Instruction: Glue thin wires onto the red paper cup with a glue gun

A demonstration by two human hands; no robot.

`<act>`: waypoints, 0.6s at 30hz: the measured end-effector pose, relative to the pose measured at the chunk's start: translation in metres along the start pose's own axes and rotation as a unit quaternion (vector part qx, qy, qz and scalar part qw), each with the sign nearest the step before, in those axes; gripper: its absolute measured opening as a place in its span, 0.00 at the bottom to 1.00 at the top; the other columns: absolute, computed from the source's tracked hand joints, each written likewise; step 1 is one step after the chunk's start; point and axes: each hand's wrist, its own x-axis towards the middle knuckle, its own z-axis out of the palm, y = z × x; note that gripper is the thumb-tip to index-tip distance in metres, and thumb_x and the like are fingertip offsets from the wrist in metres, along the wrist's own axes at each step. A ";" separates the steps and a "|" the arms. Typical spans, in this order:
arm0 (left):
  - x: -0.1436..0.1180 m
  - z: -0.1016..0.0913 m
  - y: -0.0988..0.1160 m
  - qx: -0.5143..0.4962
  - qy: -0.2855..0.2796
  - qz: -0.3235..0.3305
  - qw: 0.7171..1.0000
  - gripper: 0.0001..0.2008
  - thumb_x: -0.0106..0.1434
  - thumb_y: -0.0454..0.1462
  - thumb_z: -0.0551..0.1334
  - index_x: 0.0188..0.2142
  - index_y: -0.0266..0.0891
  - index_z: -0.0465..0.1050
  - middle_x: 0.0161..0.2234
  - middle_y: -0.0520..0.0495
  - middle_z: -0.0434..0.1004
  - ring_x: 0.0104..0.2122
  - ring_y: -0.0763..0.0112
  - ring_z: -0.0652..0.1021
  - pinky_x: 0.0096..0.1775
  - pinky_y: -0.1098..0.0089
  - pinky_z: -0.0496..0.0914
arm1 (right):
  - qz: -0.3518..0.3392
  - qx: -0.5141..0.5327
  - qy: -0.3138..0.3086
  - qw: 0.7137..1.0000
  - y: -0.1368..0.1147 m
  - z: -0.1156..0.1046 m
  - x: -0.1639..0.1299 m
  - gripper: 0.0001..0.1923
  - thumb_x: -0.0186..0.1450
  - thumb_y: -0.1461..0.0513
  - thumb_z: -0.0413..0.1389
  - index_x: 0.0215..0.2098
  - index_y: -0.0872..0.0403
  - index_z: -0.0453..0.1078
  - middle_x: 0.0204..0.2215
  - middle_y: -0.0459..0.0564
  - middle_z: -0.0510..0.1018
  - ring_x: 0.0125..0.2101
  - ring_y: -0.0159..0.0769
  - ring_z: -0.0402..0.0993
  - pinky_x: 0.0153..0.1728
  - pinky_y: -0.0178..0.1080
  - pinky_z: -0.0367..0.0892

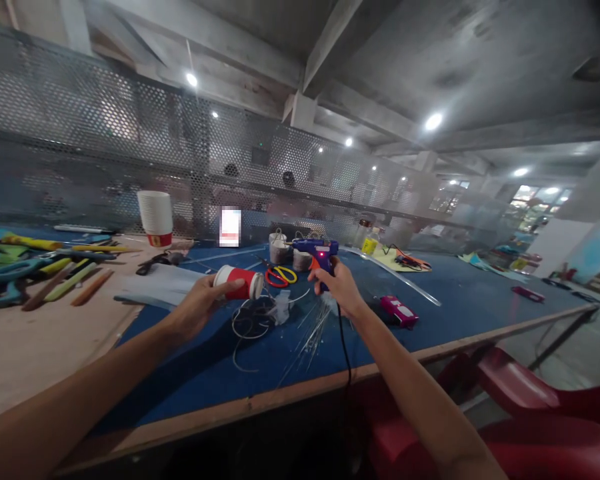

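Note:
My left hand (203,303) is wrapped round a red and white paper cup (240,283), which lies on its side in the grip above the blue table. In my right hand (336,288) is a blue glue gun (320,248) with an orange trigger, its red light lit and its nozzle pointing left. A black cord hangs from its handle over the table edge. Below and between the hands lie a coil of thin wire (253,320) and a loose bundle of thin clear strands (314,333). Red and yellow handled scissors (281,275) rest just behind them.
A stack of paper cups (156,215) stands at the back left, near many tools (63,267). Small white pots (278,245) sit behind the glue gun. A magenta box (399,311) and a clear rod (410,283) lie to the right. Red chairs (525,387) stand at the front right.

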 end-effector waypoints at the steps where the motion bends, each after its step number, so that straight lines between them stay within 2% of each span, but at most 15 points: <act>1: 0.000 0.000 0.000 0.002 0.001 0.000 1.000 0.16 0.50 0.42 0.76 0.34 0.35 0.79 0.30 0.46 0.83 0.30 0.67 0.78 0.33 0.71 0.71 | -0.001 0.017 -0.007 1.000 -0.001 0.007 0.002 0.14 0.62 0.54 0.60 0.38 0.53 0.64 0.26 0.42 0.76 0.19 0.28 0.69 0.23 0.33 0.64; 5: 0.002 -0.003 -0.001 0.007 0.008 0.009 1.000 0.16 0.51 0.42 0.76 0.35 0.34 0.80 0.32 0.44 0.84 0.32 0.64 0.79 0.37 0.69 0.71 | -0.001 0.060 -0.030 0.998 -0.002 0.032 0.011 0.12 0.64 0.53 0.60 0.37 0.53 0.69 0.19 0.38 0.66 0.20 0.27 0.63 0.24 0.32 0.61; 9: 0.004 -0.006 0.001 0.023 0.030 0.034 0.999 0.14 0.50 0.39 0.77 0.35 0.35 0.81 0.29 0.50 0.82 0.30 0.69 0.76 0.35 0.72 0.69 | -0.005 0.011 -0.026 1.000 0.003 0.048 0.014 0.16 0.65 0.50 0.61 0.37 0.55 0.75 0.16 0.39 0.67 0.19 0.29 0.63 0.25 0.34 0.61; 14: 0.003 -0.010 0.003 0.081 0.029 0.066 0.994 0.13 0.53 0.40 0.75 0.37 0.38 0.83 0.28 0.52 0.82 0.26 0.71 0.74 0.29 0.73 0.65 | 0.000 0.002 -0.027 1.000 0.010 0.051 0.009 0.15 0.64 0.51 0.62 0.38 0.55 0.77 0.16 0.40 0.68 0.18 0.29 0.64 0.25 0.34 0.62; 18: 0.003 -0.012 0.001 0.112 0.039 0.081 0.990 0.11 0.54 0.42 0.75 0.34 0.38 0.81 0.27 0.52 0.80 0.25 0.73 0.71 0.26 0.74 0.63 | 0.004 -0.043 -0.011 0.999 0.012 0.048 0.003 0.15 0.64 0.50 0.62 0.33 0.55 0.77 0.15 0.41 0.69 0.17 0.30 0.65 0.22 0.35 0.63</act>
